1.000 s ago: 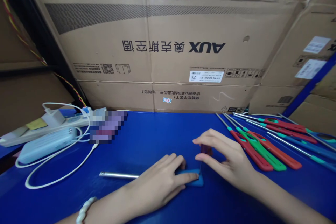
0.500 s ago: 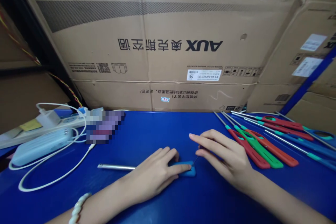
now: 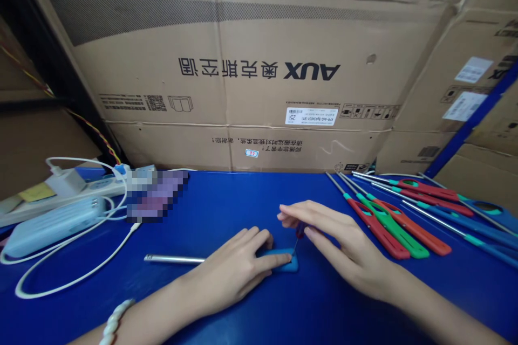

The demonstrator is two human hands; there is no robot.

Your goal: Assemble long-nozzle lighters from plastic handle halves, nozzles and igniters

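Note:
My left hand (image 3: 238, 269) lies flat on a blue-handled tool (image 3: 287, 264) and presses it to the blue table (image 3: 226, 210). The tool's metal shaft (image 3: 174, 259) sticks out to the left from under the palm. My right hand (image 3: 335, 237) pinches a small screwdriver (image 3: 298, 233) with a dark red handle. Its thin tip points down at the right end of the blue handle.
Several long tools with red, green and blue handles (image 3: 396, 221) lie at the right. A white power strip (image 3: 60, 194), a pale blue power bank (image 3: 48, 223) and a white cable (image 3: 81, 269) lie at the left. Large cardboard boxes (image 3: 251, 64) wall off the back.
My right hand has shifted slightly left and tilted the small screwdriver so its tip meets the blue handle's end. My left hand stays on the tool.

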